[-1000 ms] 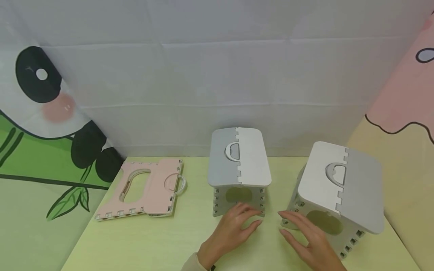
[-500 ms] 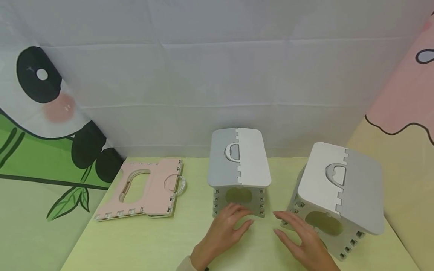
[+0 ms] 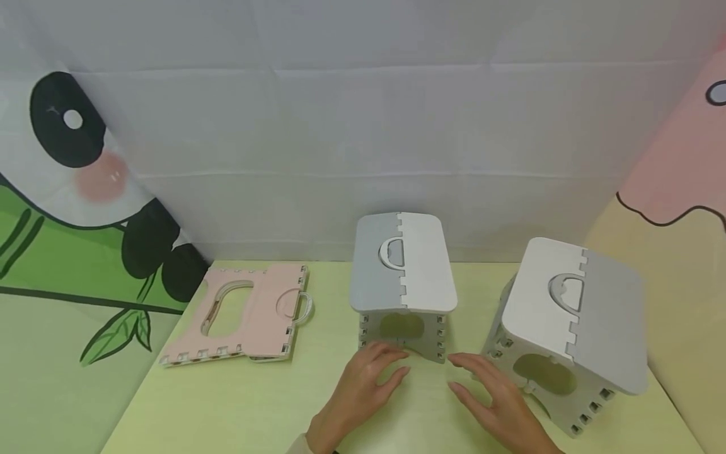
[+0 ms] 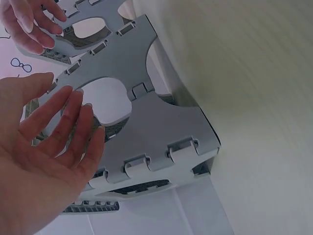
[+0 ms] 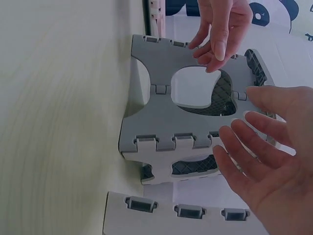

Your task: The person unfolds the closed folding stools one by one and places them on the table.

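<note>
A grey and white folding step stool (image 3: 422, 265) stands unfolded at the middle of the table, a carry handle on its top. In front of its near side panel is my left hand (image 3: 360, 391), fingers loosely bent, holding nothing. My right hand (image 3: 501, 403) hovers between this stool and a second unfolded stool (image 3: 604, 309) on the right, also holding nothing. Both wrist views show relaxed fingers in front of the middle stool's side panel (image 4: 142, 83), which has a large oval opening. Whether any fingertip touches the panel is unclear.
A pink folding stool (image 3: 263, 309) lies folded flat on the left of the pale table (image 3: 227, 410), its handle sticking out to the right. Behind the table hangs a light cloth (image 3: 374, 126); printed cartoon cloth covers both sides.
Both hands have shifted left, the right one away from the right stool toward the middle one. The stools stay where they were, and the head view has shifted very slightly.
</note>
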`<state>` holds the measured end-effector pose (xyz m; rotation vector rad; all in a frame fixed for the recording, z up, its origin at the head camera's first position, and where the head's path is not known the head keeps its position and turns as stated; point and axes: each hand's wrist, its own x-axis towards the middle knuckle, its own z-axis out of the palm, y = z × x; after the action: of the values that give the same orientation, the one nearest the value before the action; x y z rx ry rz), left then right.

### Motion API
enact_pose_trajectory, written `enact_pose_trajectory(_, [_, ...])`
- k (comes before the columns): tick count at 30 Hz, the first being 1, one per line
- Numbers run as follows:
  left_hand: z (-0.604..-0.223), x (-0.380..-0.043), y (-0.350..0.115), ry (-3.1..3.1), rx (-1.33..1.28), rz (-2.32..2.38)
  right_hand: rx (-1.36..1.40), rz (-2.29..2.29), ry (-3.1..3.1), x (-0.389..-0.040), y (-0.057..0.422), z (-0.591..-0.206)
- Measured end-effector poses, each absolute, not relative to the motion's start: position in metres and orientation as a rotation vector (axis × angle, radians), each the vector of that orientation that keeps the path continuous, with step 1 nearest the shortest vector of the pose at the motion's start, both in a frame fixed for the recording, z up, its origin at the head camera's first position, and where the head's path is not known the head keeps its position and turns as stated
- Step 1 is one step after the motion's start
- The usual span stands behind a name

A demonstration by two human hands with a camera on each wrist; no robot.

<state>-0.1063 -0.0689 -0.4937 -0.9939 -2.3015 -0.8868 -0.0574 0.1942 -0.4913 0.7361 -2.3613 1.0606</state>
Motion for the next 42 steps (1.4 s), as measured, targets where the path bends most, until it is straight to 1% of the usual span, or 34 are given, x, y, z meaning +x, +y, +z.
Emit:
enact_pose_trajectory(11, [-0.498, -0.108, -0.084, -2.27, -0.952, -0.905, 0.829, 1.122, -2.331, -0.065, 0.178, -0.499])
enact_pose_trajectory(26, [-0.498, -0.106, -0.107, -2.25, -0.884, -0.865, 0.847, 1.137, -2.414, -0.069, 0.156, -0.499])
enact_pose_trajectory(42, [-0.501, -0.103, -0.13, -2.253, -0.794, -0.859, 0.895, 1.114, -2.356, -0.082, 0.138, -0.499])
